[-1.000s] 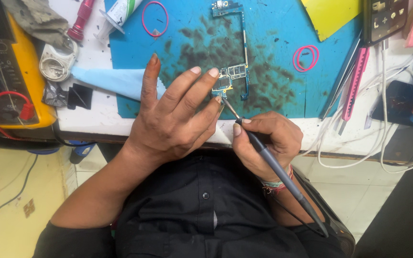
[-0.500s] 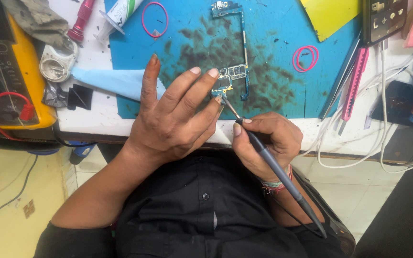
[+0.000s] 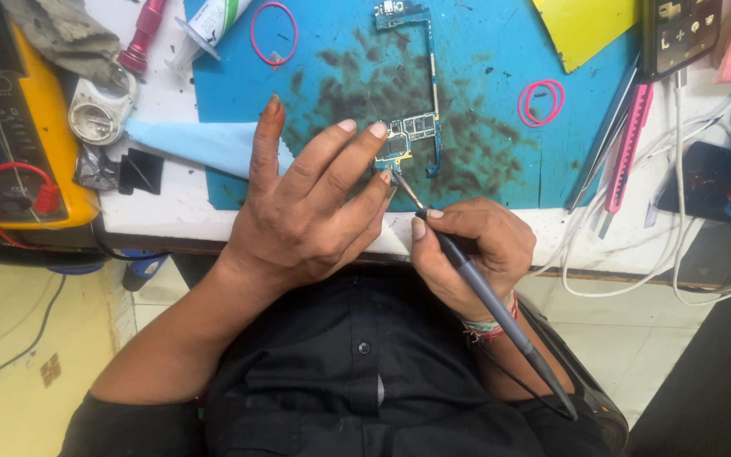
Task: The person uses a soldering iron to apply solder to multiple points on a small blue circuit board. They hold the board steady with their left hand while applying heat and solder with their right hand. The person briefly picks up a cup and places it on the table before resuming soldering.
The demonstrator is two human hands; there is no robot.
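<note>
Near the centre of the frame a small blue circuit board (image 3: pixel 412 135) lies on a stained blue mat (image 3: pixel 484 51) that covers the upper middle of the table (image 3: pixel 167 207). The left hand (image 3: pixel 306 211) rests over the mat's lower edge with its fingers spread and stretched forward; the tips of the middle fingers press on the lower left corner of the board, while the thumb points up and away to the left. It grips nothing. The right hand (image 3: pixel 471 250), just right of centre and below the board, is curled closed around a grey iron (image 3: pixel 488 300), held like a pen. The iron's thin metal tip slants up and left to meet the board's lower edge, right beside the left fingertips; its handle and cord run down toward the lower right

A pale blue cloth (image 3: pixel 200 144) lies left of the left hand, partly under it. A yellow meter (image 3: pixel 23 127) with a red lead sits at the left edge. Two pink rings lie on the mat, one (image 3: pixel 274 32) at the top, one (image 3: pixel 541 101) to the right. White cables (image 3: pixel 695 245) trail along the right side, near a pink knife (image 3: pixel 628 144)
</note>
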